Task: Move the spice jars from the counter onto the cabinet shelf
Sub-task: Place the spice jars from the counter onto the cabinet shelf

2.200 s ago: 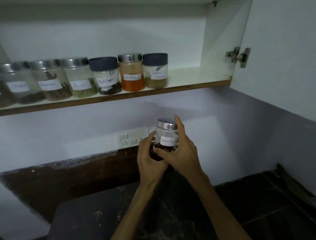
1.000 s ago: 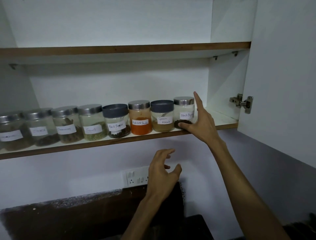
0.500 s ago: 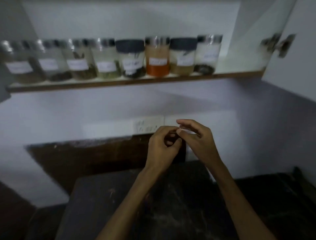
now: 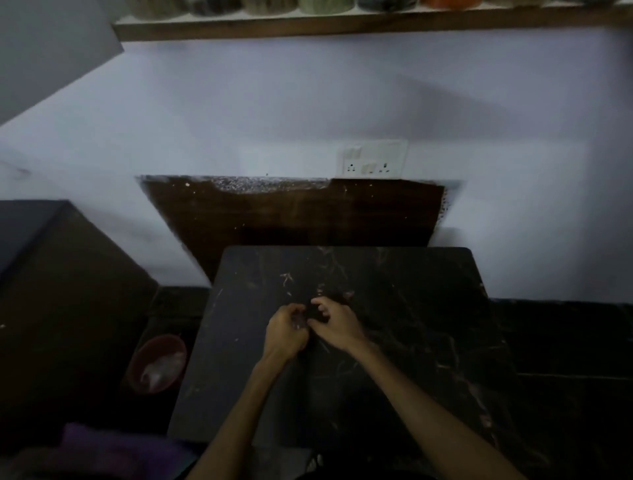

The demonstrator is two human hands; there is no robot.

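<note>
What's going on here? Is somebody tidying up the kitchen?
A person is putting spice jars away. The jars stand in a row on the cabinet shelf at the top edge of the view; only their bottoms show. No jar shows on the dark counter. The left hand and right hand meet just above it, fingers curled and touching. They seem to hold nothing, but it is too dim to be sure.
</note>
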